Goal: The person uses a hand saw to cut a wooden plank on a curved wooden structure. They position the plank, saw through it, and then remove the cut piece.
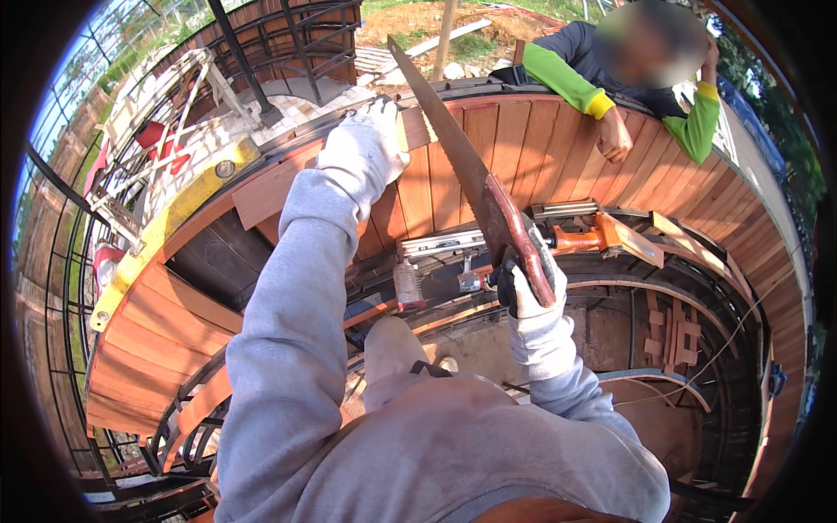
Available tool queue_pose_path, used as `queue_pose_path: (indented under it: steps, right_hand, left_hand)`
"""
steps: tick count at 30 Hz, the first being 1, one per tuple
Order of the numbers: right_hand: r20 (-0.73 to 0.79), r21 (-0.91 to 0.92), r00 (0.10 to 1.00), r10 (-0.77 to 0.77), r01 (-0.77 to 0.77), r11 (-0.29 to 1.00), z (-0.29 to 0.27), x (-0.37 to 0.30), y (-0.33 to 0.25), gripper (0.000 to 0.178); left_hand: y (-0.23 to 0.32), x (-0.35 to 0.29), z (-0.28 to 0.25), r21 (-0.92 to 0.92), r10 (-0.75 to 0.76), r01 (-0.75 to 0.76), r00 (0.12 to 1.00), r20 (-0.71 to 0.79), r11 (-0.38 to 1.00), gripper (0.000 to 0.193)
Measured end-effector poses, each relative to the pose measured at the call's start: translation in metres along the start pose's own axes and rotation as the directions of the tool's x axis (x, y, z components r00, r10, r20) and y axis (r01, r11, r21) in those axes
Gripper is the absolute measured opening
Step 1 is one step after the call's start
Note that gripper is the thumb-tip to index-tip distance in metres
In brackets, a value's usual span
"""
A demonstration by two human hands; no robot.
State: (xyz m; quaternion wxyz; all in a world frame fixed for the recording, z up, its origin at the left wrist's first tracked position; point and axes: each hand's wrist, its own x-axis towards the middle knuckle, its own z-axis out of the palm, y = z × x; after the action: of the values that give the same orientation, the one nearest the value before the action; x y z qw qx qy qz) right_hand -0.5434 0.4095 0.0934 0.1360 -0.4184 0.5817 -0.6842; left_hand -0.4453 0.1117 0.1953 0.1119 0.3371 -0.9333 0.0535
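A handsaw [458, 157] with a long, rust-brown blade is in my right hand [534, 292], which wears a white and dark glove. The fingers are closed round its reddish wooden handle [519, 235], and the blade points up and away to the left. My left hand [370, 144], in a white glove, reaches to the far edge of the curved plank surface [501, 131]. Its fingers are closed over a short wooden board [417, 128] there. The saw blade passes just right of this board; whether they touch, I cannot tell.
A yellow spirit level [179, 218] lies along the left rim, beside a dark gap [218, 253] in the planks. An orange nail gun [584, 237] and a grey one [436, 286] rest inside the curve. Another person's arms [610, 131] lean on the far right rim.
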Motion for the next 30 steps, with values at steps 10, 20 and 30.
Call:
queue_pose_path:
  steps: [10, 20, 30]
  right_hand:
    - [0.028, -0.048, 0.985, 0.17, -0.169, 0.985, -0.018, -0.033, -0.018, 0.057]
    - [-0.012, -0.127, 0.978, 0.209, -0.209, 0.97, -0.018, -0.046, -0.008, 0.055]
    - [-0.042, -0.027, 0.999, 0.0, -0.001, 1.0, 0.005, -0.015, 0.003, 0.049]
  left_hand:
    - [-0.007, -0.001, 0.01, 0.004, 0.005, -0.005, 0.998, -0.068, 1.0, 0.07]
    - [-0.006, -0.003, 0.012, 0.002, -0.014, 0.014, 0.999, -0.047, 1.0, 0.073]
    - [-0.011, 0.003, 0.019, -0.017, -0.002, 0.001, 0.998, -0.058, 1.0, 0.071]
